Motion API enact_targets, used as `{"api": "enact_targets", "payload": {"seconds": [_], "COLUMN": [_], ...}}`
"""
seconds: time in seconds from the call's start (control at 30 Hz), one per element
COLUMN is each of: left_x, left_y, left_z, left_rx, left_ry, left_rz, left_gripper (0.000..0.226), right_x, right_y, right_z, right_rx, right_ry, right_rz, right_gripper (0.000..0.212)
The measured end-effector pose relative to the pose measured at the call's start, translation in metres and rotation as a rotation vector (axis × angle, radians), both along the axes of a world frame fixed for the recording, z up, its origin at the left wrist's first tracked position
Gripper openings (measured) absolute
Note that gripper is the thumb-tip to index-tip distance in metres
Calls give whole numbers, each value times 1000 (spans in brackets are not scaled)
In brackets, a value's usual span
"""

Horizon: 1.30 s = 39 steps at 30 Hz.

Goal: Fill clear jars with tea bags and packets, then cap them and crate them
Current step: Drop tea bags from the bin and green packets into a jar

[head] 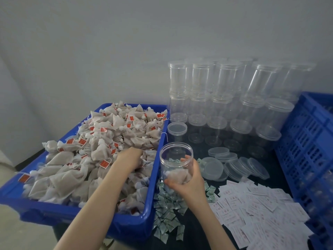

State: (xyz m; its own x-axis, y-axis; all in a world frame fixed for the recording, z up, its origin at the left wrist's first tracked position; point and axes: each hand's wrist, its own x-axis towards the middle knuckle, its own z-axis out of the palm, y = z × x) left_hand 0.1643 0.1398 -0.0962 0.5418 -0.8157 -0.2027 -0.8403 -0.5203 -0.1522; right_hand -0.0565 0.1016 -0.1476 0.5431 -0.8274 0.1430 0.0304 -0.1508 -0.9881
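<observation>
The open jar stands upright just right of the blue bin; the right hand grips its base; the left hand digs into the tea bags, fingers hidden, so I cannot tell its grip; bags must travel right.

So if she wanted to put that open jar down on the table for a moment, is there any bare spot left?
Hardly. One dark patch of table lies between the capped jars and the loose lids. Another runs at the near edge between the green packets and the white packets. Elsewhere it is crowded.
</observation>
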Motion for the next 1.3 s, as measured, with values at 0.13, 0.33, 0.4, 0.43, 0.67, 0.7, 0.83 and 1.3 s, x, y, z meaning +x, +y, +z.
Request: {"api": "enact_targets", "payload": {"seconds": [0.13,0.33,0.4,0.43,0.67,0.7,0.83,1.3], "left_x": [-1,-7,-18,-23,-54,-58,-72,-7], "left_y": [2,15,19,20,30,31,28,7], "left_z": [6,32,41,47,92,95,94,22], "left_rx": [-104,-655,-823,-894,-1337,-1352,-1075,15], "left_ry": [23,130,151,184,292,315,409,42], "left_rz": [25,-26,-83,-97,-222,-244,-383,88], "left_gripper": [22,9,12,11,13,13,14,39], "right_x": [2,4,5,5,9,9,9,5], "right_y": [2,6,7,8,10,10,11,11], "right_z": [-1,-4,-4,-5,-6,-6,-2,-4], "right_rx": [8,5,-4,-3,10,13,-4,42], "right_ry": [8,33,37,34,24,20,25,35], "right_rz": [6,14,12,10,38,40,33,52], "right_gripper": [92,94,90,89,94,95,86,91]}}
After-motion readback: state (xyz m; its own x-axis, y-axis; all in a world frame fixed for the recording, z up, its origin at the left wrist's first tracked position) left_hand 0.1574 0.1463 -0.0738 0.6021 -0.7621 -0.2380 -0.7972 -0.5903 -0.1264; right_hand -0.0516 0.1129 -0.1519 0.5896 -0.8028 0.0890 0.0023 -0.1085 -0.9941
